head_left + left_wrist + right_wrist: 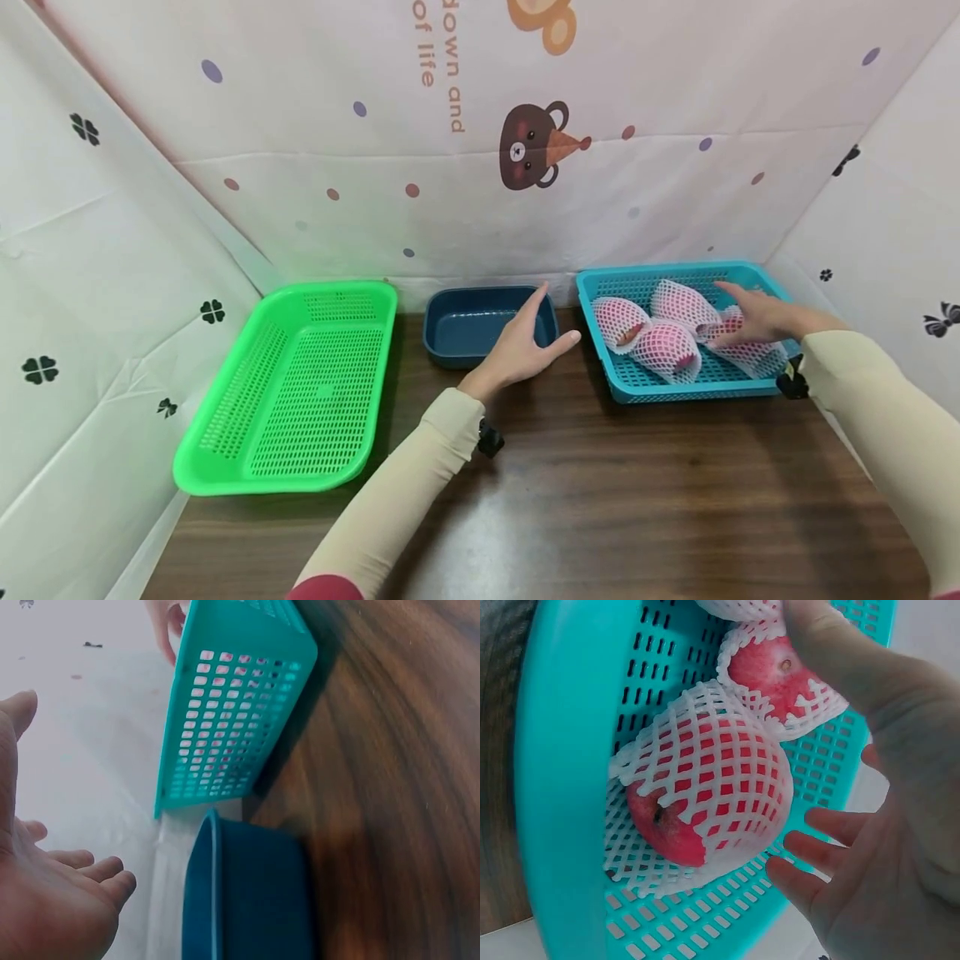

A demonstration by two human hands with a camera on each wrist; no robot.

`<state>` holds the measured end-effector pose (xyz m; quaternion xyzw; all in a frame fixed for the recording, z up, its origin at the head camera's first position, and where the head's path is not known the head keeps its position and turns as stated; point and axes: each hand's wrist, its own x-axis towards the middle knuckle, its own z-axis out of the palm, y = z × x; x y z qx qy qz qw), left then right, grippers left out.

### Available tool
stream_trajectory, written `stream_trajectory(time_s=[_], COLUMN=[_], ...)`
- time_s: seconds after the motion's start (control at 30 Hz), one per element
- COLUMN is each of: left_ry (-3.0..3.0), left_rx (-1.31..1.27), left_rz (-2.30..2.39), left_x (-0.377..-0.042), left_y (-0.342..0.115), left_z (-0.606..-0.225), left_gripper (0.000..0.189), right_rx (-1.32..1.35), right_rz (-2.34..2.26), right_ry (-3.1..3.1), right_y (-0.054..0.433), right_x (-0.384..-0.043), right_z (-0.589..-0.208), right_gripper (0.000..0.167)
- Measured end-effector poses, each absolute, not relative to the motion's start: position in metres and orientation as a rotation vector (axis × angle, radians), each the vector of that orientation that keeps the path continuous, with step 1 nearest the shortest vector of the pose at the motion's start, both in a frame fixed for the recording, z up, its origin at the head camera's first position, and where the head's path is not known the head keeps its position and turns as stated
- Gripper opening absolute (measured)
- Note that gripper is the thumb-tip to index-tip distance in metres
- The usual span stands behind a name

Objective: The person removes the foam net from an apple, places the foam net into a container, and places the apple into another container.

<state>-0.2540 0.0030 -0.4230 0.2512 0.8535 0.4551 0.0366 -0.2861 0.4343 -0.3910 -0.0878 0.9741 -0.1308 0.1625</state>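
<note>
As we look down at the counter (555, 500), we find the right hand (753, 317) over the right side of a blue basket (693, 392), its fingers spread and its thumb held apart from them. Four red fruits, each in a white foam net, lie together in that basket: a left fruit (621, 322), a front fruit (667, 350), a back fruit (684, 307) and a right fruit (750, 352), the last partly hidden beneath the hand. From the right wrist we see the fingertips just beside one netted fruit (720, 787), whose bare red skin shows at the open end of its net, though we cannot quite tell whether any of them touches it. The thumb there passes in front of a second fruit (769, 675), and the edge of a third fruit (742, 606) shows at the top. We see the left hand (521, 346) near the right end of a dark blue bowl (457, 333), the thumb stretched well away from the fingers, which are also spread. That bowl stands between the blue basket and a larger green basket (322, 417) with slotted walls and floor. Both arms wear beige sleeves (412, 475), and behind everything we see a pale cloth (300, 217) printed with dots and a brown bear (528, 146).
</note>
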Motion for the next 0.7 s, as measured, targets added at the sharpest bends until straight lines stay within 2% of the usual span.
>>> stream_trajectory(time_s=[0.3, 0.7], left_ry=[2.523, 2.482], left_rx=[0.832, 0.866], left_rz=[1.413, 1.347], left_x=[-0.251, -0.243], left_y=[0.031, 0.057], left_z=[-0.436, -0.458], left_gripper=[0.098, 0.106], right_rx=[-0.165, -0.071], right_rz=[-0.357, -0.401], right_ry=[2.752, 2.656], right_y=[0.448, 0.447], right_x=[-0.288, -0.28], right_z=[-0.394, -0.395], right_gripper=[0.13, 0.128])
